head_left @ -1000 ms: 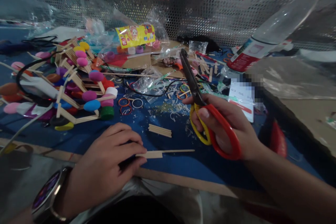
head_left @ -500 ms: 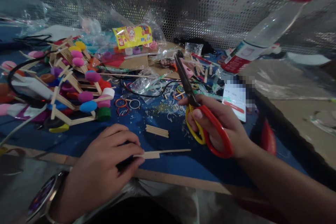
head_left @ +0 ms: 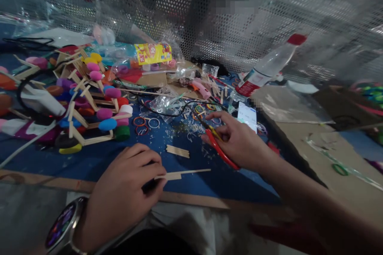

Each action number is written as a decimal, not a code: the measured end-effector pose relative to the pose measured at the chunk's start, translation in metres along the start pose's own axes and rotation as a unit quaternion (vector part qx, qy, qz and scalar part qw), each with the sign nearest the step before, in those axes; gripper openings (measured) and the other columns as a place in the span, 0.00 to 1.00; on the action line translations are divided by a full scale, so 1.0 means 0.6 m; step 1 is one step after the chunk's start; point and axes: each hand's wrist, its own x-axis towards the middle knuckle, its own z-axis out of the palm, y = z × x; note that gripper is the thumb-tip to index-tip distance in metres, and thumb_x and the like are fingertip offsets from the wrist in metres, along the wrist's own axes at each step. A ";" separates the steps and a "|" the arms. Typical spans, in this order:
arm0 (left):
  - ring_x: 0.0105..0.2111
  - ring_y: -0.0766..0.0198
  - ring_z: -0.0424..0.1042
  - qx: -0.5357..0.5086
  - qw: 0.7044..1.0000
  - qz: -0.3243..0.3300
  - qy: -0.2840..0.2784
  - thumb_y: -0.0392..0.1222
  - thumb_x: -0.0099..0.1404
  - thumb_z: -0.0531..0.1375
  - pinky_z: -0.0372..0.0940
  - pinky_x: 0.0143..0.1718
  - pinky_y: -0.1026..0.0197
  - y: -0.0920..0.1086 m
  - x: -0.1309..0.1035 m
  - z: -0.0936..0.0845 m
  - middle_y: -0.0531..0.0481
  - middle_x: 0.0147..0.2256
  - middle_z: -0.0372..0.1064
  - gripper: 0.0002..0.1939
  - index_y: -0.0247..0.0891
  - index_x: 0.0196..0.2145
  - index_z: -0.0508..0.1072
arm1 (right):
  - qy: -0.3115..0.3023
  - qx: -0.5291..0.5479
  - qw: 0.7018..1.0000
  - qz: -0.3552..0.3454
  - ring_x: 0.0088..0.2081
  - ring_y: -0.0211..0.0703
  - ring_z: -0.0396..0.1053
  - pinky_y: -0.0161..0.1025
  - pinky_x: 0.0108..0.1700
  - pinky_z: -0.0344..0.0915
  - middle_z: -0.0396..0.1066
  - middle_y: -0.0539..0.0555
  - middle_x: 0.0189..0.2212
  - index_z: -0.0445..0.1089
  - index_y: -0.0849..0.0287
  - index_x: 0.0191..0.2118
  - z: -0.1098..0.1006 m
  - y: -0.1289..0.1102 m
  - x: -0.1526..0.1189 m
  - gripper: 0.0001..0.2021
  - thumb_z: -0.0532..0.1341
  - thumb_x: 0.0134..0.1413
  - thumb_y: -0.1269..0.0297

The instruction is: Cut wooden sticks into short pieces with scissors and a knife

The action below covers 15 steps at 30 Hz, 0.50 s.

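Note:
Near the front edge of the blue table, my left hand (head_left: 136,179) pinches thin wooden sticks (head_left: 175,175) between thumb and fingers; one stick reaches out farther right than the others. My right hand (head_left: 231,137) grips a pair of scissors (head_left: 220,149) with red and yellow handles. Their dark blades (head_left: 197,116) point away to the upper left, low over the table among loose bands. Just beyond the held sticks lies a small row of short wooden sticks (head_left: 178,151), touched by neither hand.
On the left is a pile of stick frames with coloured round pieces (head_left: 104,113). Loose rubber bands (head_left: 154,122) and shavings lie mid-table. At the right are a phone (head_left: 247,116), a tilted-looking bottle (head_left: 260,72) and cardboard (head_left: 296,135). A perforated metal screen (head_left: 179,4) stands behind.
My right hand has lowered the scissors and turned them, so the blades now lean to the left near the tabletop. My left hand keeps its pinch on the sticks. The view has shifted right.

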 end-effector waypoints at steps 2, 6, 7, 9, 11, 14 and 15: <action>0.41 0.57 0.68 0.003 1.000 0.002 0.002 0.34 0.64 0.62 0.65 0.43 0.51 0.000 -0.001 0.001 0.52 0.36 0.74 0.05 0.41 0.31 0.75 | 0.007 -0.096 0.995 0.013 0.18 0.41 0.61 0.35 0.23 0.51 0.64 0.42 0.15 0.65 0.54 0.48 -0.002 0.004 -0.009 0.17 0.60 0.56 0.52; 0.41 0.57 0.67 0.003 1.000 -0.005 -0.004 0.34 0.65 0.61 0.65 0.42 0.51 -0.002 -0.002 0.002 0.52 0.36 0.73 0.05 0.41 0.31 0.75 | -0.021 -0.193 0.980 0.037 0.20 0.45 0.67 0.36 0.23 0.52 0.68 0.45 0.18 0.67 0.56 0.49 -0.001 0.009 -0.031 0.16 0.58 0.56 0.58; 0.41 0.57 0.67 0.002 1.000 -0.007 -0.004 0.34 0.65 0.61 0.65 0.42 0.51 -0.003 -0.003 0.002 0.53 0.36 0.73 0.05 0.41 0.31 0.75 | -0.016 -0.209 0.977 0.041 0.21 0.45 0.68 0.36 0.24 0.53 0.69 0.46 0.19 0.67 0.56 0.50 0.001 0.010 -0.036 0.16 0.58 0.56 0.58; 0.41 0.57 0.67 0.002 1.000 -0.010 -0.004 0.35 0.65 0.61 0.65 0.43 0.51 -0.004 -0.004 0.002 0.52 0.36 0.73 0.05 0.42 0.31 0.75 | 0.006 -0.247 0.968 0.039 0.21 0.47 0.71 0.37 0.25 0.55 0.72 0.48 0.20 0.69 0.56 0.51 0.004 0.010 -0.044 0.18 0.59 0.56 0.57; 0.42 0.57 0.67 0.003 1.000 -0.011 -0.007 0.35 0.65 0.62 0.65 0.44 0.51 -0.005 -0.005 0.001 0.52 0.37 0.73 0.05 0.42 0.31 0.76 | 0.022 -0.280 0.959 0.028 0.23 0.50 0.73 0.38 0.25 0.57 0.75 0.50 0.22 0.71 0.56 0.51 0.008 0.009 -0.051 0.18 0.59 0.57 0.57; 0.42 0.57 0.67 0.003 1.000 -0.014 -0.010 0.35 0.65 0.61 0.64 0.43 0.51 -0.005 -0.005 0.000 0.52 0.37 0.73 0.05 0.42 0.31 0.76 | 0.029 -0.289 0.957 -0.003 0.27 0.51 0.76 0.39 0.27 0.61 0.78 0.54 0.27 0.72 0.57 0.51 0.009 0.005 -0.059 0.17 0.59 0.58 0.58; 0.41 0.57 0.67 0.003 1.000 -0.013 -0.011 0.35 0.65 0.61 0.65 0.43 0.51 -0.005 -0.005 0.000 0.52 0.37 0.73 0.06 0.42 0.31 0.76 | 0.031 -0.281 0.959 -0.018 0.29 0.51 0.76 0.39 0.29 0.63 0.79 0.55 0.30 0.72 0.58 0.50 0.007 0.005 -0.062 0.17 0.59 0.58 0.58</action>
